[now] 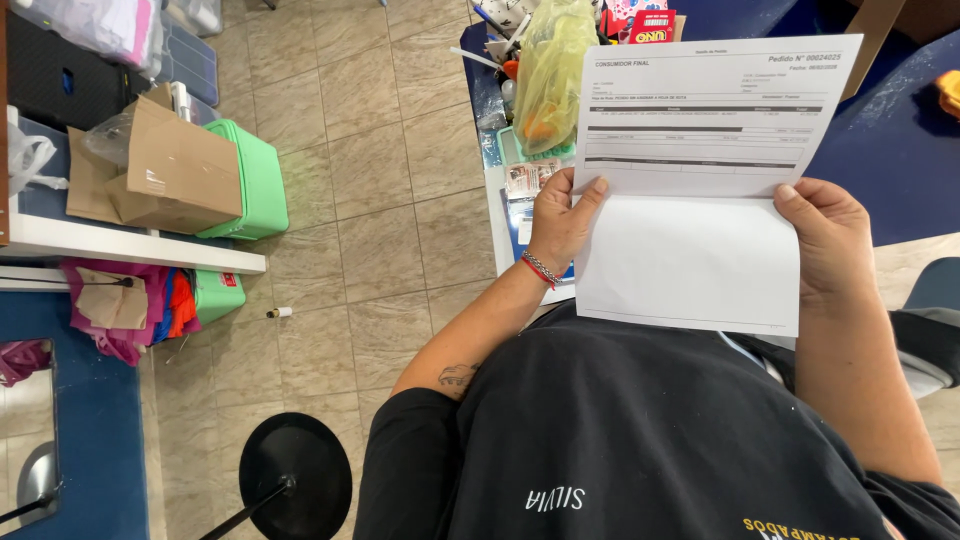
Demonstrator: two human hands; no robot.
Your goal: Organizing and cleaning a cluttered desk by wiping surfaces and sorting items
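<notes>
Black short-sleeve cotton t-shirt (640, 430) w/ white & yellow print near the bottom. Red-and-silver bead bracelet (540, 269) on left wrist. Small dark tattoo (458, 377) on left forearm.

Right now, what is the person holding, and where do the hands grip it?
A white printed sheet of paper, held in both hands: the left hand grips its left edge about halfway down, and the right hand grips its right edge, thumbs on the front.

Bright, even indoor light, soft shadows, sharp focus, and slight wide-angle bending at the edges.
</notes>
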